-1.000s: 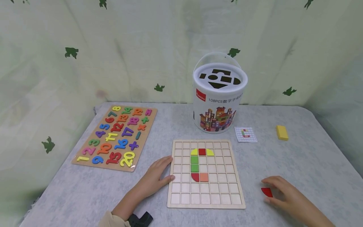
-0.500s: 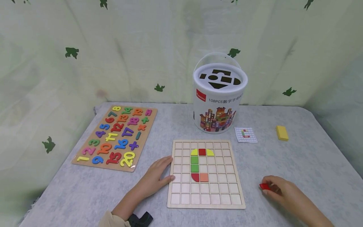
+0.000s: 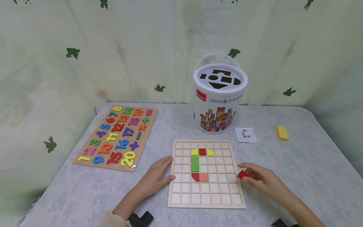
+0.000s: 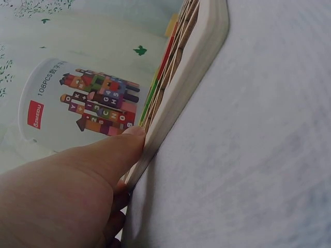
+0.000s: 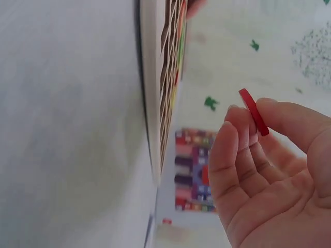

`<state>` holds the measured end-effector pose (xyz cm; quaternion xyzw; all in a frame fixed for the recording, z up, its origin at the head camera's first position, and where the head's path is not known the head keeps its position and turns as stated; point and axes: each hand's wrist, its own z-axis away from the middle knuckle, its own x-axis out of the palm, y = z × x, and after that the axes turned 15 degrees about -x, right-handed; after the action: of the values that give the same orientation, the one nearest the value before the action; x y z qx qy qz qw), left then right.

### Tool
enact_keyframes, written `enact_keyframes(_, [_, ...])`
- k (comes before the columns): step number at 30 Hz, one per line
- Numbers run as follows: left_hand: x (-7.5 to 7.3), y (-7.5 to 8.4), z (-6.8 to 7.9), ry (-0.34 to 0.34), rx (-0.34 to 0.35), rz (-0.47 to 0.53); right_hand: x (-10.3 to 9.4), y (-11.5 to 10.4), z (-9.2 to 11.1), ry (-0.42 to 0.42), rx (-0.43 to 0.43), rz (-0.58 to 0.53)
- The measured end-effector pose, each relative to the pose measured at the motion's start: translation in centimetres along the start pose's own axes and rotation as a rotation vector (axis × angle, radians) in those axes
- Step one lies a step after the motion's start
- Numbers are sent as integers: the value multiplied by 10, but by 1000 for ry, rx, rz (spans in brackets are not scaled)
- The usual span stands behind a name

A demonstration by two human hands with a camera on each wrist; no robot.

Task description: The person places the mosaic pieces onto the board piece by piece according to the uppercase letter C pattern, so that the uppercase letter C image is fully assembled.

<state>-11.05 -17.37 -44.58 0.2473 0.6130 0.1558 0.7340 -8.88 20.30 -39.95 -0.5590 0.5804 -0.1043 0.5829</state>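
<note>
My right hand (image 3: 262, 180) pinches a red quarter-circle tile (image 3: 242, 174) between thumb and fingers at the right edge of the wooden grid board (image 3: 211, 198). In the right wrist view the tile (image 5: 253, 112) is seen edge-on, raised off the table. My left hand (image 3: 153, 177) rests against the board's left edge with fingers extended, and in the left wrist view its thumb (image 4: 121, 150) touches the rim. On the grid lie yellow corner tiles (image 3: 194, 152), a red square (image 3: 202, 152), green squares (image 3: 195, 164), a red quarter-circle (image 3: 195, 177) and an orange square (image 3: 204, 177).
Behind the board stands a white lidded bucket (image 3: 218, 101). A small pattern card (image 3: 246, 135) lies to its right, with a yellow block (image 3: 282, 133) farther right. A number puzzle board (image 3: 116, 138) occupies the table's left side.
My right hand took hold of the red quarter-circle tile on the table, lifted it and brought it left to the board's right edge. My left hand stayed in place.
</note>
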Motion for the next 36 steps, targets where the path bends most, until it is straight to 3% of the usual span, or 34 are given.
enact_keyframes(6, [-2,0,1,-2,-11,1,18,-1,-25,-79,43,-122])
enact_keyframes(14, [-1,0,1,-2,-5,5,43,12,-45,-143,39,-116])
enact_keyframes(30, [-1,1,1,-8,-1,13,55,16,-49,-230,-56,91])
enact_keyframes(36, [-1,0,1,-7,-10,-2,59,13,-52,-248,-35,148])
